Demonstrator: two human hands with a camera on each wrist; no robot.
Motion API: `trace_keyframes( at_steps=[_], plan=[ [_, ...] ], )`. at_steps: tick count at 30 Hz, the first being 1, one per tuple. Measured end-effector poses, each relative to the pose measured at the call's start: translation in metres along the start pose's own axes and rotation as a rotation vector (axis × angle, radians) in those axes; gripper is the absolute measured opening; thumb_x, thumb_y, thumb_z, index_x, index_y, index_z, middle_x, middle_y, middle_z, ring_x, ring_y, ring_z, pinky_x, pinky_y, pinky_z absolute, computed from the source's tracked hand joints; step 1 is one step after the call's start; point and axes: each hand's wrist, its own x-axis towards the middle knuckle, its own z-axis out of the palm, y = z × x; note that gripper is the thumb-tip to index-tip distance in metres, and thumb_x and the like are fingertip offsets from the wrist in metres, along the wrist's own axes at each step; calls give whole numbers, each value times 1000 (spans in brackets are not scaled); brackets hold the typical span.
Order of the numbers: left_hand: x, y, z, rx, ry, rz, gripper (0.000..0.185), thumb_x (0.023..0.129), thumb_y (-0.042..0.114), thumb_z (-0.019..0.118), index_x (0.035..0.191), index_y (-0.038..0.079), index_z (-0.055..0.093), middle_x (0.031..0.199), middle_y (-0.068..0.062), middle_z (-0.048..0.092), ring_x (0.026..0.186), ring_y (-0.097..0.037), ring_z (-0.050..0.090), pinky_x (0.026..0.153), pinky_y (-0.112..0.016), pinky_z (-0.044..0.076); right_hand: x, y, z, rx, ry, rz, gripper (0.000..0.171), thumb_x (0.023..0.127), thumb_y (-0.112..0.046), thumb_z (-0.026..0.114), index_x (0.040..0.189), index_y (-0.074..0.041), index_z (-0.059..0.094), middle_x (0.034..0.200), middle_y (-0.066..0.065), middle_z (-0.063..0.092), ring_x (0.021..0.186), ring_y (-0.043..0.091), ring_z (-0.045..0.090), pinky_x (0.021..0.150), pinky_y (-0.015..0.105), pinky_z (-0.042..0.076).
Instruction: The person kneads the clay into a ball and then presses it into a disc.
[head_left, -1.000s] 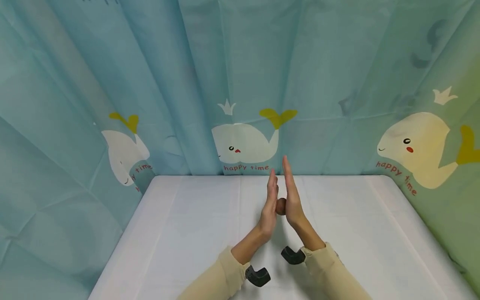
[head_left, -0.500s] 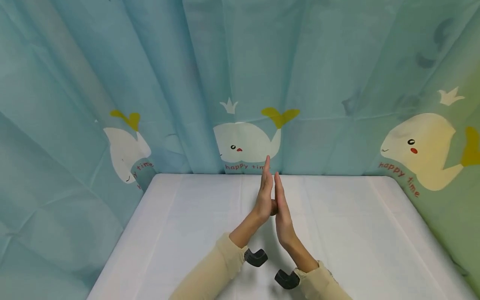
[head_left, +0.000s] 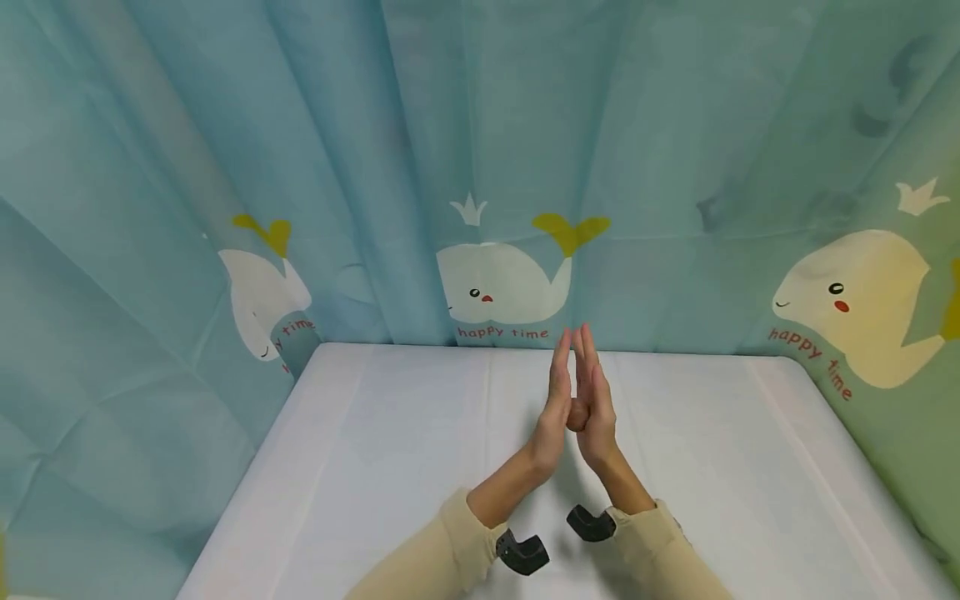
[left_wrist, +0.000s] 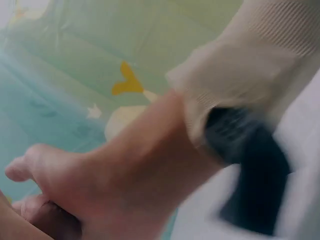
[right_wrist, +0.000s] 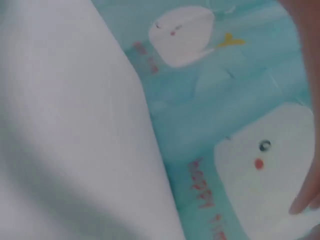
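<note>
A small brown ball (head_left: pixel 577 415) sits between the two palms, above the white table. My left hand (head_left: pixel 553 421) presses it from the left, with straight fingers pointing away and up. From the other side my right hand (head_left: pixel 600 421) presses against it, its fingers likewise extended and the fingertips near those of the left. In the left wrist view the right hand (left_wrist: pixel 65 175) fills the lower left, and part of the dark brown ball (left_wrist: pixel 60 222) shows beneath it. Blurred fingers cross the right edge of the right wrist view; the ball is not visible there.
The white-covered table (head_left: pixel 397 433) lies under both forearms. A blue-green curtain (head_left: pixel 660 275) with printed whales hangs behind and along the sides. Black wrist-worn devices (head_left: pixel 522 554) stick out from both beige cuffs.
The palms have slid against each other: first the right hand was farther forward, then the left, and now their fingertips are nearly level. The ball stays between them. The head view has shifted slightly.
</note>
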Motion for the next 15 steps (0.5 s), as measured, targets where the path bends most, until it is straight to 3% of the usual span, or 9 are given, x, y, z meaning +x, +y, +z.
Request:
trace_keyframes(
  at_steps=[2, 3, 5, 6, 7, 8, 12, 13, 15],
  plan=[
    [5, 0, -2, 66, 25, 23, 61, 111, 44, 9, 167, 21, -2, 172, 4, -4, 157, -14, -5, 124, -52, -1, -6, 3, 4, -5, 4, -10, 56, 113, -37, 7, 167, -22, 2, 172, 12, -1, 72, -1, 52, 57, 16, 36],
    [9, -2, -5, 94, 45, 30, 61, 111, 45, 9, 167, 21, -1, 172, 4, -3, 157, -14, -4, 124, -52, 0, -9, 3, 8, -22, 1, -21, 56, 113, -36, 7, 167, -20, 3, 173, 11, 0, 96, -3, 56, 73, 14, 41],
    [17, -9, -12, 140, 89, 40, 62, 111, 45, 11, 167, 20, 2, 172, 3, 0, 157, -16, -1, 124, -54, 1, -15, 2, 15, -47, -4, -39, 57, 113, -36, 9, 167, -19, 2, 173, 7, 0, 138, -1, 36, 98, 16, 36],
    [20, -13, -15, 171, 110, 41, 62, 112, 46, 12, 167, 20, 3, 172, 3, 1, 157, -17, 0, 123, -55, 2, -18, 1, 19, -65, -10, -51, 57, 113, -34, 9, 167, -18, 2, 173, 6, -1, 146, 3, 25, 104, 18, 33],
    [22, -17, -18, 198, 124, 35, 62, 112, 46, 13, 167, 20, 4, 172, 3, 2, 157, -18, 1, 123, -55, 3, -21, -1, 22, -82, -13, -57, 57, 113, -34, 9, 167, -17, 2, 173, 4, -1, 146, 6, 24, 102, 19, 34],
    [23, -22, -20, 208, 128, 25, 62, 112, 46, 13, 167, 20, 4, 172, 3, 2, 157, -18, 1, 123, -56, 3, -23, -3, 25, -100, -22, -68, 57, 113, -33, 9, 167, -16, 2, 173, 4, -2, 152, 7, 15, 107, 21, 31],
    [16, -34, -19, 174, 101, -21, 63, 111, 48, 13, 167, 22, 4, 172, 3, 2, 157, -16, 2, 123, -54, 5, -22, -8, 23, -181, -17, -76, 57, 112, -29, 8, 167, -14, 4, 173, 6, -3, 155, 16, 6, 110, 22, 27],
    [12, -34, -15, 158, 83, -26, 63, 111, 49, 14, 167, 22, 4, 172, 3, 1, 155, -14, 6, 123, -50, 9, -19, -9, 19, -186, 1, -62, 57, 112, -30, 9, 167, -17, 6, 173, 5, -2, 157, 15, 0, 110, 21, 26],
    [3, -34, -8, 132, 39, -32, 65, 110, 51, 15, 167, 23, 2, 172, 3, 0, 139, -13, 38, 113, -39, 30, -13, -11, 10, -168, 36, -32, 56, 112, -32, 10, 167, -21, 7, 173, 3, 0, 156, 15, 4, 95, 15, 36]
  ],
)
